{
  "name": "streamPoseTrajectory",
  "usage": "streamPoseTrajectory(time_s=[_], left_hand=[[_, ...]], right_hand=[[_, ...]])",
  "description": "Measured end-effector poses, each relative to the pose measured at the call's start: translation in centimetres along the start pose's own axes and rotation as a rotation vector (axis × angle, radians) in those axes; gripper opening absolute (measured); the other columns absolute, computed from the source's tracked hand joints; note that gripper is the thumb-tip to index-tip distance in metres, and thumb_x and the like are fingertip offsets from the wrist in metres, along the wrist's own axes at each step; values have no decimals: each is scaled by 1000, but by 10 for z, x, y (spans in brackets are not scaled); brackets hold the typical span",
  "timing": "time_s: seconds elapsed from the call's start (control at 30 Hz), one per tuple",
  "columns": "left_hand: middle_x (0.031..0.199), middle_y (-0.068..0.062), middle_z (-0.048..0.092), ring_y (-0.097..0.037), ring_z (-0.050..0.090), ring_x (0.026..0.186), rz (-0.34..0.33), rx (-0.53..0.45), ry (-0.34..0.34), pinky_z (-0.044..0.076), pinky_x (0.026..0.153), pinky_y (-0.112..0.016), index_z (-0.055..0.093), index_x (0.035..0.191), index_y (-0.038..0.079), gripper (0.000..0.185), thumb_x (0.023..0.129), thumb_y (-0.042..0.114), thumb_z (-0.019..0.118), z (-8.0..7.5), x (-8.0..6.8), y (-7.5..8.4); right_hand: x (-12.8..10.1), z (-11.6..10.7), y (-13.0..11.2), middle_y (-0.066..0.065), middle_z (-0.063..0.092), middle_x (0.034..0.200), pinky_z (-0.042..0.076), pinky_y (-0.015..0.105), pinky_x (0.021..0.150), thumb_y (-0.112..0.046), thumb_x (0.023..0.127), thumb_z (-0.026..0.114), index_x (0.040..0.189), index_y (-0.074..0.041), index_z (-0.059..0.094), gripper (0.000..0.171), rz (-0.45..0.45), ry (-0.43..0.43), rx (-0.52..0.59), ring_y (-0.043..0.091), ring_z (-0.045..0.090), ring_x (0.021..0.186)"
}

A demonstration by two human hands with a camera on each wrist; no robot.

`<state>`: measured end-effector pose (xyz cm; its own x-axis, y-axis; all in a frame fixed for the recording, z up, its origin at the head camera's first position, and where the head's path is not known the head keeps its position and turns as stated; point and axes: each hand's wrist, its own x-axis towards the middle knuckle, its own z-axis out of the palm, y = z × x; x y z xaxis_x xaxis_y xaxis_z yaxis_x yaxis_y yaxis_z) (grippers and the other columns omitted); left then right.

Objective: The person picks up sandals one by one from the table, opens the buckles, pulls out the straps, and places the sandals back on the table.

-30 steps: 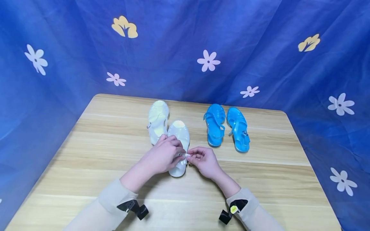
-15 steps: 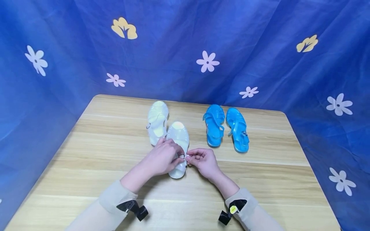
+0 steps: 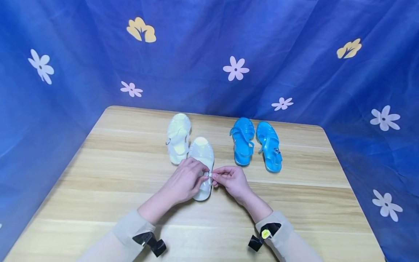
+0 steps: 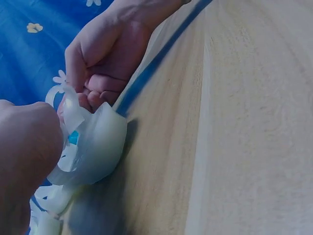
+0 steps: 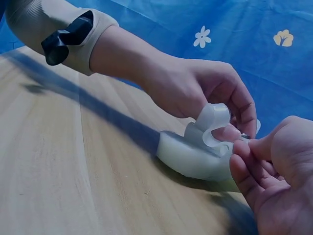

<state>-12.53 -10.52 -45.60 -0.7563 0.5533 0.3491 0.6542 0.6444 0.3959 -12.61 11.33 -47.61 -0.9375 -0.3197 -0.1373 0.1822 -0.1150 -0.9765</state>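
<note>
A white jelly sandal (image 3: 201, 150) lies sole down on the table, toe pointing away from me. From its left side my left hand (image 3: 186, 181) reaches over the sandal and pinches its ankle strap by the small metal buckle (image 5: 245, 136). My right hand (image 3: 233, 183) pinches the strap's end at the sandal's right side, thumb against forefinger. In the right wrist view the heel strap (image 5: 215, 122) stands up in a loop behind the fingers. How far the strap passes through the buckle is hidden by the fingertips.
A second white sandal (image 3: 178, 134) lies just beyond, to the left. Farther right are two blue jelly sandals, one (image 3: 243, 142) beside the other (image 3: 270, 147). The wooden table (image 3: 98, 189) ends at a blue flowered curtain (image 3: 196, 43).
Both hands stay at the strap and shift only slightly. The left fingers have drawn back a little from the second white sandal, and more of the strap shows between the hands.
</note>
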Motion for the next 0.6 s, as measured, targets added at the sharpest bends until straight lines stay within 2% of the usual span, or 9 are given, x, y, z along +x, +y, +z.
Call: streamPoseTrajectory(time_s=[0.1, 0.27, 0.43, 0.6], left_hand=[[105, -1, 73, -23, 60, 105, 17, 24, 2, 47, 95, -43, 74, 110, 9, 18, 95, 17, 80, -2, 1, 1], [105, -3, 73, -24, 60, 105, 39, 32, -4, 46, 99, -45, 75, 110, 8, 18, 95, 16, 80, -1, 5, 2], [105, -3, 73, -24, 60, 106, 32, 9, -8, 46, 101, -45, 75, 110, 7, 18, 95, 16, 80, 0, 6, 2], [106, -3, 73, -23, 60, 106, 1, -26, -11, 46, 103, -44, 75, 111, 8, 19, 95, 17, 80, 2, 4, 1]], right_hand=[[2, 2, 0, 15, 76, 87, 61, 28, 70, 7, 98, 70, 111, 19, 69, 18, -22, 7, -15, 19, 71, 73], [4, 0, -1, 20, 76, 88, 63, 30, 68, 8, 96, 71, 108, 20, 71, 16, -64, -2, -39, 21, 73, 72], [5, -4, 0, 22, 76, 90, 63, 31, 68, 8, 96, 73, 108, 19, 71, 17, -80, -18, -69, 24, 74, 73], [4, -9, 1, 20, 77, 95, 64, 34, 73, 5, 98, 72, 113, 15, 72, 18, -55, -55, -107, 27, 75, 79]])
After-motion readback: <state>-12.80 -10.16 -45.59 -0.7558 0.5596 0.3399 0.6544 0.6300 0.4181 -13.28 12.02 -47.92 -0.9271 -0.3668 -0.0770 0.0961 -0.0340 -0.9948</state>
